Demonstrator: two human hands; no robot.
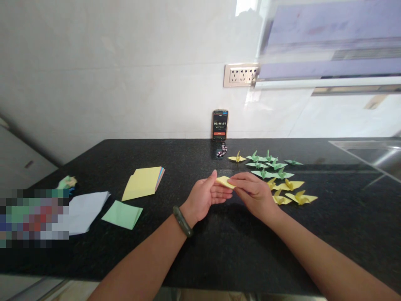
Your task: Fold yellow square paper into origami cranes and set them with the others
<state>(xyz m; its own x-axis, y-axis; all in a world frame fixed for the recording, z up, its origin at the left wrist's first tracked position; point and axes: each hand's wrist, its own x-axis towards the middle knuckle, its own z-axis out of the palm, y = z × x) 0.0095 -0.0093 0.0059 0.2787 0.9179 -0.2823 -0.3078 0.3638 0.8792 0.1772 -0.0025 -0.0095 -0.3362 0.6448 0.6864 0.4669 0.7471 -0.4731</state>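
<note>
A small folded piece of yellow paper (224, 181) is held between my two hands above the dark counter. My left hand (205, 195) supports it from the left, thumb raised along its edge and fingers behind and beneath it. With thumb and fingers pinched, my right hand (255, 192) grips its right end. Close to the right hand lie several yellow paper cranes (301, 197), partly covered by that hand. Green paper cranes (263, 173) stand in a group behind them. One more yellow crane (238, 158) sits further back.
A stack of yellow-topped square paper (142, 182), folded green paper (123, 214) and white sheets (86, 211) lie to the left. A phone (220, 125) showing a timer leans on the wall, a beaded string (222, 150) before it. A metal sink (376, 152) is at far right.
</note>
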